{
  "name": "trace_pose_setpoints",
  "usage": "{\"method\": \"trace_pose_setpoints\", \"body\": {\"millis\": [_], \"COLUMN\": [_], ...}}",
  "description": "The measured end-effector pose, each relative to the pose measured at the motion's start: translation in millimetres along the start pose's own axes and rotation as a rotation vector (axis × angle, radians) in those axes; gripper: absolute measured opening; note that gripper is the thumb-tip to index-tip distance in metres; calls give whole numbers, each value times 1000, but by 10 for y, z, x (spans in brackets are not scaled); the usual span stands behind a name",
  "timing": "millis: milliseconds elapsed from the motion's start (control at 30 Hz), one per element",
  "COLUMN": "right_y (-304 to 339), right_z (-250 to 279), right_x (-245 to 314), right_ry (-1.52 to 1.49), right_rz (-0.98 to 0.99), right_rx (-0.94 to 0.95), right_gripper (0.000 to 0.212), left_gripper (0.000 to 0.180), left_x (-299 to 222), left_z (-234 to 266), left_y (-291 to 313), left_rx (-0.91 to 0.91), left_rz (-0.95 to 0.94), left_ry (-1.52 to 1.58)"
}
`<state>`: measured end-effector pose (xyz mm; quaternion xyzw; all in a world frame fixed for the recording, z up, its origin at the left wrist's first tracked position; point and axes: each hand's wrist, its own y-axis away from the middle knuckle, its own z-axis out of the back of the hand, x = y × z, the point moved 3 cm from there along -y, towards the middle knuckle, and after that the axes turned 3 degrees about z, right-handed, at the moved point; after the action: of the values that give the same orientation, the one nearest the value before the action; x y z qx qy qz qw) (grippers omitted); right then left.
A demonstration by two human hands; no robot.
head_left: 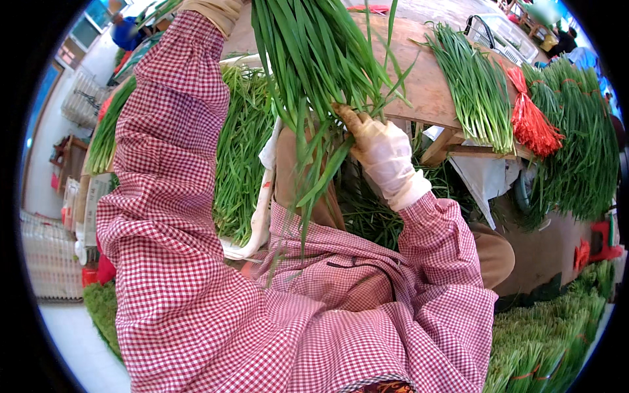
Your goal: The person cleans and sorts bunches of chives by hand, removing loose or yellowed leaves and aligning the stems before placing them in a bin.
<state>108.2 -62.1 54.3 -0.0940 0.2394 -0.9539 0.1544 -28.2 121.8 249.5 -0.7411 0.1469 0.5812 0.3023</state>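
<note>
A bunch of long green garlic chives [308, 52] hangs in front of me, its upper end cut off by the top edge. My right hand [386, 154], in a white glove with brown-stained fingertips, is closed on leaves at the bunch's lower right side. Several loose blades [324, 177] dangle below, towards my lap. My left hand [219, 10], in a cream glove, is raised beside the bunch at the top edge; its fingers are out of sight, so its grip does not show.
Left of my knees stands a white crate [259, 223] full of loose chives [242, 150]. On the wooden table [419, 78] lie a chive bundle [468, 85], red ties [531, 118] and more chives [576, 137]. Bundles [550, 334] cover the lower right. A red stool [599, 242] stands behind them.
</note>
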Motion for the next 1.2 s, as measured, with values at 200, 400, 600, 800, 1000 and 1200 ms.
{"method": "trace_pose_setpoints", "body": {"millis": [200,400,600,800,1000,1200], "right_y": [-128,-132,318,2565,647,5], "right_z": [-52,-195,-164,-1461,-284,-581], "right_x": [-94,16,-299,-1192,-367,-134], "right_ry": [82,27,-197,88,-1227,-1874], "right_rz": [-84,-24,-85,-470,-631,-547], "right_rx": [39,60,60,933,136,-69], "right_gripper": [29,10,14,46,51,48], "left_gripper": [14,19,21,29,28,23], "left_x": [25,-388,-182,-243,-255,-214], "left_z": [-189,-357,-199,80,201,8], "left_y": [-9,514,334,207,357,338], "left_rx": [-343,-556,-192,-83,-114,-50], "left_rz": [27,85,-42,45,-134,-405], "left_ry": [-134,-39,-240,78,-10,-269]}}
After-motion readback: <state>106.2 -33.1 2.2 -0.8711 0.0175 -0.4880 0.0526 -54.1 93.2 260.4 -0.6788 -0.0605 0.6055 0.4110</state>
